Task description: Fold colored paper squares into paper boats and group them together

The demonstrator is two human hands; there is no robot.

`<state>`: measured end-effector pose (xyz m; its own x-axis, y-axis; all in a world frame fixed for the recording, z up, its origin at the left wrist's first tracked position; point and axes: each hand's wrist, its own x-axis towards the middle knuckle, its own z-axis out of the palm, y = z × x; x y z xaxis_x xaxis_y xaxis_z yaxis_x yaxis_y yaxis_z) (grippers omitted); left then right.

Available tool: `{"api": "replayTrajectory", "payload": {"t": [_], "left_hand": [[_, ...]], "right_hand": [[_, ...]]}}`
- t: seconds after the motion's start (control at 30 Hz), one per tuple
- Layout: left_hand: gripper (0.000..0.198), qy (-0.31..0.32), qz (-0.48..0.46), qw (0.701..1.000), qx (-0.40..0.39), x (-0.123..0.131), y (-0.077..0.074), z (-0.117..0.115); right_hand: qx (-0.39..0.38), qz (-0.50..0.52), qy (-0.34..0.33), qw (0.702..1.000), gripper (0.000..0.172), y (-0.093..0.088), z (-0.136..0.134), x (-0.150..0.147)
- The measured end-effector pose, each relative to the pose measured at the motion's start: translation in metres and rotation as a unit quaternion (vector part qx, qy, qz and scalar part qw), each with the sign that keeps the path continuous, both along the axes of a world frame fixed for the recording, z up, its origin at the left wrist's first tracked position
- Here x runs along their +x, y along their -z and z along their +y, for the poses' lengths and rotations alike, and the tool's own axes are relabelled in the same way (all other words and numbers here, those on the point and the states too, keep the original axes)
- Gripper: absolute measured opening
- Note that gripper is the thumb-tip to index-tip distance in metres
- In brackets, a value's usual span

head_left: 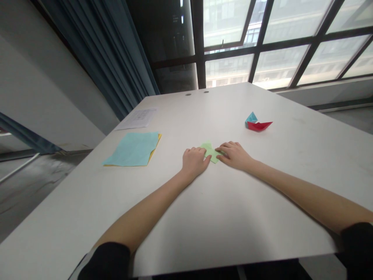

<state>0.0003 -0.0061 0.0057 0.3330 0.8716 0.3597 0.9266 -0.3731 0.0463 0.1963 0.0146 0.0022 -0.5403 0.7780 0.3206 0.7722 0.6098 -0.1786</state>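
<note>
A small piece of folded light green paper point(211, 151) lies on the white table between my hands. My left hand point(194, 161) rests on its left side, with the thumb on the near edge and the fingers curled over the far left part. From the right, my right hand point(233, 154) has its fingertips and thumb on the paper's right edge. Part of the paper is hidden under the fingers of both hands.
Blue and yellow paper sheets point(132, 149) lie stacked at the left, with a printed sheet point(137, 119) behind them. A red paper boat point(259, 126) and a blue folded paper piece point(251, 118) stand at the right back. The white table point(204, 225) reaches toward the windows.
</note>
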Motion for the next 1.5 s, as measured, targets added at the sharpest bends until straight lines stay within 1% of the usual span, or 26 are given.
{"api": "replayTrajectory", "payload": {"t": [0.1,0.2,0.33,0.43,0.57,0.63,0.7,0.77,0.83,0.93,1.1,1.27,1.37,1.5], "left_hand": [[0.032,-0.036,-0.032,0.999,-0.001,-0.006,0.004,0.008],[0.035,-0.061,-0.071,0.995,-0.029,-0.013,0.008,0.017],[0.029,-0.039,-0.13,0.989,-0.06,-0.017,0.011,0.023],[0.026,-0.023,-0.169,0.983,-0.06,-0.017,0.011,0.024],[0.021,0.001,-0.192,0.98,-0.052,-0.017,0.01,0.023],[0.022,0.011,-0.201,0.978,-0.048,-0.017,0.008,0.022],[0.029,0.019,-0.21,0.976,-0.047,-0.017,0.007,0.021],[0.039,0.026,-0.211,0.976,-0.048,-0.016,0.006,0.021],[0.043,0.034,-0.198,0.978,-0.049,-0.016,0.006,0.021],[0.038,0.035,-0.18,0.982,-0.054,-0.016,0.009,0.023],[0.025,0.007,-0.202,0.977,-0.065,-0.016,0.011,0.027],[0.019,-0.019,-0.185,0.979,-0.082,-0.017,0.01,0.029],[0.017,-0.012,-0.181,0.98,-0.084,-0.018,0.011,0.03],[0.019,0.019,-0.185,0.98,-0.072,-0.018,0.012,0.03]], "right_hand": [[0.0,0.001,0.006,1.0,0.033,0.001,0.001,0.001],[-0.003,0.006,0.007,1.0,0.033,0.003,0.002,0.001],[-0.003,0.008,0.005,1.0,0.033,0.004,0.002,0.001],[-0.004,0.007,0.006,1.0,0.034,0.004,0.001,0.001],[-0.004,0.003,0.005,1.0,0.034,0.003,0.002,0.001],[-0.004,0.003,0.005,1.0,0.033,0.004,0.002,0.001],[-0.005,0.005,0.005,1.0,0.033,0.004,0.002,0.001],[-0.005,0.005,0.005,1.0,0.033,0.004,0.002,0.001],[-0.005,0.006,0.006,1.0,0.033,0.004,0.002,0.001],[-0.006,0.008,0.006,1.0,0.033,0.003,0.001,0.001],[-0.012,0.012,0.001,1.0,0.032,0.003,0.001,0.001],[-0.014,0.021,-0.026,0.999,0.032,0.004,0.002,0.003],[-0.003,0.028,-0.053,0.998,0.029,0.004,0.002,0.003],[0.0,0.029,-0.084,0.996,0.027,0.004,0.002,0.004]]}}
